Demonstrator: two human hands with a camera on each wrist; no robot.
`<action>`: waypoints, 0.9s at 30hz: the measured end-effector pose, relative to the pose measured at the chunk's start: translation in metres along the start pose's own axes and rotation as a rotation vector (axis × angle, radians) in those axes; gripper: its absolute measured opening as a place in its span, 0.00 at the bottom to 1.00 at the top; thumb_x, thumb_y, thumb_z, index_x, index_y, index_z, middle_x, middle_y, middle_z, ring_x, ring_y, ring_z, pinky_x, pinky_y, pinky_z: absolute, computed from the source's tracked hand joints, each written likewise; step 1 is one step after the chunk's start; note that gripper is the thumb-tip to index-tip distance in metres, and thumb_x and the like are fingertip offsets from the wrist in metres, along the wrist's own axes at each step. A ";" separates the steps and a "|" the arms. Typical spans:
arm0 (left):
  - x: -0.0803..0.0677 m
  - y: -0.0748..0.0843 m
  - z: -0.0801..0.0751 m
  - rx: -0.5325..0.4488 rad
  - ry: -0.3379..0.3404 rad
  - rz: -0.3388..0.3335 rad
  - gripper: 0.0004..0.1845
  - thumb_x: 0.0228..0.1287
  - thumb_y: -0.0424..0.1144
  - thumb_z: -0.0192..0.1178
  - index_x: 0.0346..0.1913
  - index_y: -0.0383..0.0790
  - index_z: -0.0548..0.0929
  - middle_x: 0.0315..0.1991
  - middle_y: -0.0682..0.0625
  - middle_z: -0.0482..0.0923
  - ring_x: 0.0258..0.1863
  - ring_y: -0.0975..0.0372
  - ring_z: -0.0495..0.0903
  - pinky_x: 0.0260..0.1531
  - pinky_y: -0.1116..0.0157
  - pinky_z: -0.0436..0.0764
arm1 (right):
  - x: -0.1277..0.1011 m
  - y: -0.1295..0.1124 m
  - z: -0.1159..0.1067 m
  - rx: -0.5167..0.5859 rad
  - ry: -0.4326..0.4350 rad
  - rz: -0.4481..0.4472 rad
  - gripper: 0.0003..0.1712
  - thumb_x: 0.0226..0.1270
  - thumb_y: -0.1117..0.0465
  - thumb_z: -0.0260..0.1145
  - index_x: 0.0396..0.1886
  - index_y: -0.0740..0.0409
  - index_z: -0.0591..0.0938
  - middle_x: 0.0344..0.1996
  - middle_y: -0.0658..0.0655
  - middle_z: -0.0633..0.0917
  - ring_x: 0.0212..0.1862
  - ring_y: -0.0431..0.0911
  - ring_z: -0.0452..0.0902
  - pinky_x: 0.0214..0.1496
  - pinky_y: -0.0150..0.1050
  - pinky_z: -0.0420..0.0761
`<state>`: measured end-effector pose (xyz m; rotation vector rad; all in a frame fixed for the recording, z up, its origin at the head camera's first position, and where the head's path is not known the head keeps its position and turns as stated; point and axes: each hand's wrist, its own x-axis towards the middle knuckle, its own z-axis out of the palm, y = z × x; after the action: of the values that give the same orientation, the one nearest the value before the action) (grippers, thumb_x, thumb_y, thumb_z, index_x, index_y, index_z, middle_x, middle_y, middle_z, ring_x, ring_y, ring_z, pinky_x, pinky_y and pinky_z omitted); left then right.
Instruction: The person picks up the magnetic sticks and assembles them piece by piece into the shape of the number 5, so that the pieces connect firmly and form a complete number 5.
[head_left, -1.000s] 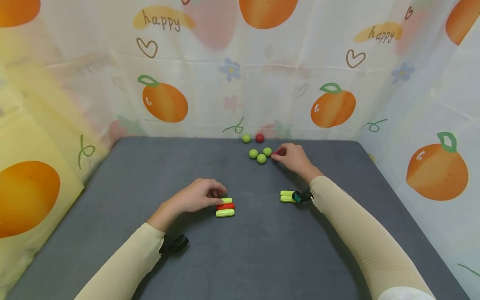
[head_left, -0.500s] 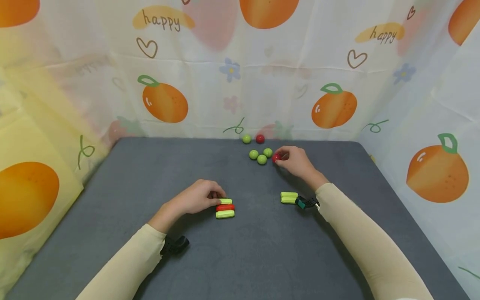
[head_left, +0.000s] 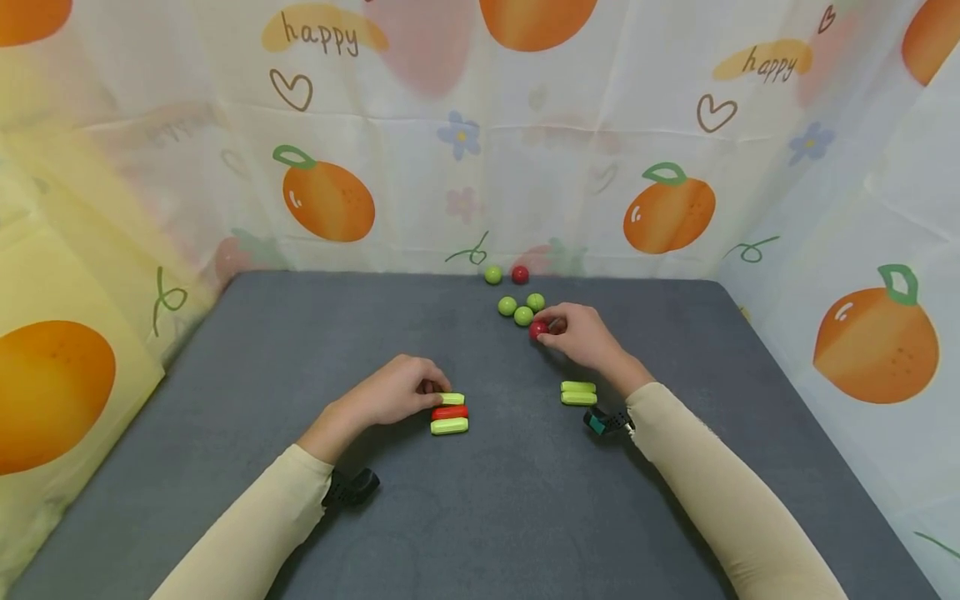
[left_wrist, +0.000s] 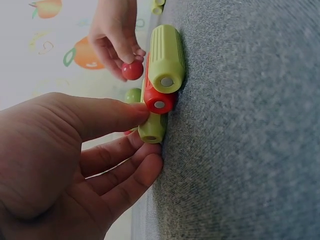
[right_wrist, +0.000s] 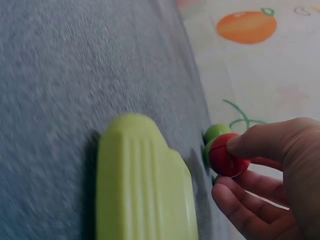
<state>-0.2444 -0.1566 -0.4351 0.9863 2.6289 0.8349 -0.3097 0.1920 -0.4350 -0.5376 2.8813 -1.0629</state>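
In the head view my right hand [head_left: 588, 337] pinches a red ball [head_left: 537, 331] between thumb and fingers, just in front of several green balls [head_left: 523, 317]. A dark line runs across the red ball [right_wrist: 220, 155] in the right wrist view. My left hand [head_left: 393, 392] holds the end of the farthest yellow-green stick [head_left: 453, 399] with thumb and fingertips. Beside it lie a red stick [head_left: 450, 412] and another yellow-green stick [head_left: 449, 426], side by side. Silver discs show on the near ends of the red stick [left_wrist: 161, 102] and the nearest yellow-green stick [left_wrist: 167, 55].
Two more yellow-green sticks [head_left: 579, 393] lie together near the right wrist's black strap [head_left: 606, 421]. A green ball [head_left: 492, 275] and another red ball [head_left: 520, 274] sit at the far edge of the grey table [head_left: 495, 517]. A printed curtain [head_left: 525, 167] hangs behind.
My right hand has brought the red ball toward me and slightly left, away from its place right of the green balls. The left hand stays on the stick.
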 end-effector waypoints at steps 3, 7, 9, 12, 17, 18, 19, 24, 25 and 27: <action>0.003 0.000 0.000 0.011 0.008 0.007 0.07 0.74 0.30 0.71 0.49 0.40 0.94 0.34 0.58 0.84 0.30 0.66 0.78 0.35 0.63 0.81 | -0.002 -0.001 0.004 0.014 -0.013 -0.002 0.20 0.76 0.61 0.75 0.64 0.58 0.89 0.54 0.57 0.88 0.52 0.52 0.86 0.48 0.50 0.86; 0.010 0.001 0.001 0.028 0.036 0.034 0.07 0.73 0.30 0.71 0.49 0.40 0.93 0.36 0.58 0.84 0.32 0.66 0.79 0.36 0.63 0.82 | -0.003 -0.002 0.008 0.017 -0.040 0.001 0.20 0.76 0.61 0.75 0.65 0.57 0.89 0.55 0.57 0.87 0.53 0.52 0.86 0.50 0.49 0.87; 0.013 0.001 0.002 0.033 0.059 0.039 0.07 0.72 0.31 0.71 0.49 0.40 0.93 0.37 0.57 0.84 0.33 0.66 0.79 0.37 0.63 0.82 | -0.003 -0.002 0.009 0.019 -0.048 0.002 0.20 0.76 0.61 0.75 0.64 0.57 0.89 0.55 0.58 0.87 0.54 0.52 0.86 0.51 0.49 0.87; 0.021 0.000 0.001 0.037 0.094 0.033 0.07 0.71 0.30 0.72 0.48 0.40 0.93 0.38 0.56 0.84 0.34 0.65 0.79 0.38 0.62 0.82 | -0.002 -0.003 0.011 0.016 -0.052 -0.005 0.19 0.76 0.60 0.75 0.64 0.56 0.89 0.57 0.58 0.87 0.55 0.52 0.86 0.52 0.49 0.87; 0.039 0.002 -0.001 0.045 0.105 0.010 0.07 0.72 0.31 0.72 0.49 0.40 0.93 0.39 0.55 0.85 0.35 0.64 0.80 0.40 0.61 0.82 | -0.001 -0.004 0.011 -0.017 -0.058 -0.007 0.19 0.77 0.60 0.74 0.64 0.56 0.90 0.58 0.58 0.87 0.55 0.52 0.86 0.52 0.48 0.87; 0.043 0.002 -0.001 0.046 0.102 0.005 0.07 0.72 0.32 0.72 0.50 0.40 0.93 0.39 0.54 0.85 0.35 0.63 0.80 0.40 0.61 0.82 | -0.001 -0.005 0.011 -0.025 -0.059 -0.005 0.19 0.77 0.60 0.74 0.64 0.56 0.90 0.58 0.58 0.88 0.54 0.51 0.86 0.52 0.48 0.87; 0.048 0.003 -0.001 0.047 0.100 0.002 0.07 0.73 0.32 0.72 0.50 0.40 0.93 0.39 0.54 0.85 0.36 0.62 0.80 0.40 0.61 0.82 | 0.000 -0.005 0.011 -0.031 -0.060 -0.003 0.18 0.77 0.60 0.74 0.63 0.56 0.90 0.57 0.58 0.88 0.54 0.52 0.86 0.52 0.49 0.87; 0.069 0.004 -0.003 0.055 0.088 -0.031 0.08 0.74 0.32 0.71 0.52 0.39 0.93 0.42 0.52 0.88 0.39 0.60 0.82 0.44 0.58 0.83 | 0.002 -0.006 0.012 -0.038 -0.065 0.001 0.18 0.77 0.59 0.74 0.63 0.55 0.90 0.57 0.57 0.88 0.53 0.51 0.86 0.51 0.49 0.87; 0.073 0.004 -0.003 0.060 0.084 -0.039 0.09 0.74 0.33 0.70 0.52 0.39 0.93 0.43 0.51 0.89 0.41 0.59 0.83 0.46 0.58 0.84 | 0.003 -0.006 0.012 -0.037 -0.068 0.002 0.18 0.77 0.59 0.74 0.63 0.55 0.90 0.57 0.57 0.88 0.53 0.51 0.86 0.51 0.49 0.87; 0.079 0.004 -0.003 0.068 0.073 -0.054 0.09 0.75 0.33 0.70 0.53 0.39 0.93 0.45 0.51 0.89 0.43 0.59 0.84 0.49 0.57 0.84 | 0.004 -0.005 0.013 -0.039 -0.074 0.006 0.18 0.77 0.59 0.74 0.63 0.54 0.90 0.57 0.57 0.88 0.53 0.51 0.86 0.51 0.48 0.87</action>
<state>-0.3032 -0.1040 -0.4302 0.9139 2.7496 0.7886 -0.3100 0.1785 -0.4415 -0.5567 2.8431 -0.9665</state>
